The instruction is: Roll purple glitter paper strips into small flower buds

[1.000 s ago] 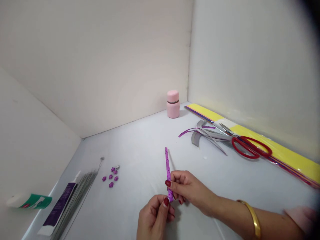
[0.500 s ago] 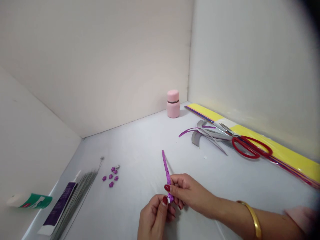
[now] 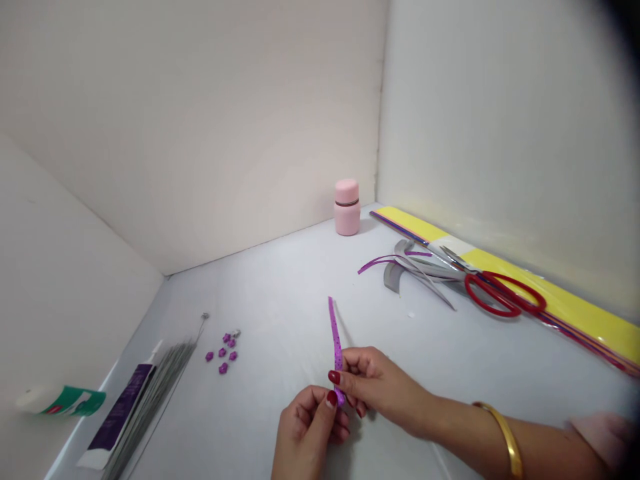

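A narrow glittery purple paper strip (image 3: 335,333) stands up between my two hands, its free end pointing away from me. My right hand (image 3: 380,387) pinches it between thumb and fingers partway along. Close beside it, my left hand (image 3: 310,427) pinches the folded lower end of the strip, which is partly covered by the thumb. To the left on the table lie several small purple paper stars (image 3: 223,353).
On the left are a bundle of thin grey wires (image 3: 155,393), a purple-and-white glue tube (image 3: 123,413) and a green-and-white tube (image 3: 70,401). A pink flask (image 3: 347,208) stands at the back. Red-handled scissors (image 3: 505,293), grey and purple strips (image 3: 420,267) and a yellow pack (image 3: 540,277) lie right.
The strip's free end has swung slightly right. At the lower end, the white bit that showed by my left thumb is out of sight and purple shows there now.
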{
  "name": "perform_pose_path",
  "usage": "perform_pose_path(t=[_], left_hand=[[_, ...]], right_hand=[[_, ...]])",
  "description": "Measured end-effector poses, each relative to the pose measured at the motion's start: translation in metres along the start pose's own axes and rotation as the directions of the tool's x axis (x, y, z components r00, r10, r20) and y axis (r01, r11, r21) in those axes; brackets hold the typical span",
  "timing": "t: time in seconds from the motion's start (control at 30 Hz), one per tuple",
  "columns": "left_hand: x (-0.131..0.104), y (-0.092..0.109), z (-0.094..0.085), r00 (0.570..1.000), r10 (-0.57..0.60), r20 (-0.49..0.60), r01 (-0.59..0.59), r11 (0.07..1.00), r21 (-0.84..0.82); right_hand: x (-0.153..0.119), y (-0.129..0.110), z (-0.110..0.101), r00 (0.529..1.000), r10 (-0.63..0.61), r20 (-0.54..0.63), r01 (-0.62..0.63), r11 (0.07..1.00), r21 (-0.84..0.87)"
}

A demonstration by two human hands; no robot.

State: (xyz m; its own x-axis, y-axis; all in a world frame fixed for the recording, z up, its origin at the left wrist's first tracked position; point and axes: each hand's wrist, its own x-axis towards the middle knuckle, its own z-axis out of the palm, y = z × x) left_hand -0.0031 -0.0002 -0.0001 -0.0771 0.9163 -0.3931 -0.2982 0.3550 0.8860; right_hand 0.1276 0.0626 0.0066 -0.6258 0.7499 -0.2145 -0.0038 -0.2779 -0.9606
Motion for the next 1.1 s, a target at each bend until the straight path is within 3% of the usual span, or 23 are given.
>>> perform_pose_path(t=[0.13,0.27,0.4,0.63,0.73,0.83,0.9,1.1], left_hand=[[-0.001,0.001,0.001,0.999,0.021,-0.027,-0.021,0.999,0.034],[-0.002,0.001,0.001,0.993,0.115,-0.020,-0.114,0.991,0.072],[-0.003,0.000,-0.001,0.984,0.171,-0.043,-0.166,0.982,0.094],[-0.003,-0.006,-0.006,0.950,0.291,-0.116,-0.237,0.909,0.342],[-0.004,-0.007,-0.007,0.897,0.435,-0.076,-0.361,0.822,0.440],[-0.003,-0.007,-0.006,0.764,0.645,0.009,-0.546,0.640,0.541],[-0.001,-0.007,-0.005,0.706,0.706,0.053,-0.599,0.557,0.575],[0.007,-0.012,-0.004,0.723,0.690,0.034,-0.594,0.597,0.539]], right_hand=[[0.000,0.003,-0.001,1.000,-0.005,-0.008,0.005,1.000,0.010],[0.000,0.004,-0.002,1.000,0.026,0.009,-0.026,1.000,-0.011],[0.000,0.002,-0.002,0.999,0.019,-0.049,-0.019,1.000,-0.015],[0.000,-0.001,-0.001,0.999,0.019,-0.035,-0.019,1.000,-0.010],[0.000,0.000,-0.002,0.999,0.030,-0.036,-0.031,0.999,-0.017],[0.000,0.002,-0.002,0.998,0.049,-0.039,-0.050,0.999,-0.017],[0.001,0.004,-0.002,0.997,0.056,-0.045,-0.057,0.998,-0.015],[0.005,0.005,0.002,0.995,0.057,-0.080,-0.058,0.998,-0.014]])
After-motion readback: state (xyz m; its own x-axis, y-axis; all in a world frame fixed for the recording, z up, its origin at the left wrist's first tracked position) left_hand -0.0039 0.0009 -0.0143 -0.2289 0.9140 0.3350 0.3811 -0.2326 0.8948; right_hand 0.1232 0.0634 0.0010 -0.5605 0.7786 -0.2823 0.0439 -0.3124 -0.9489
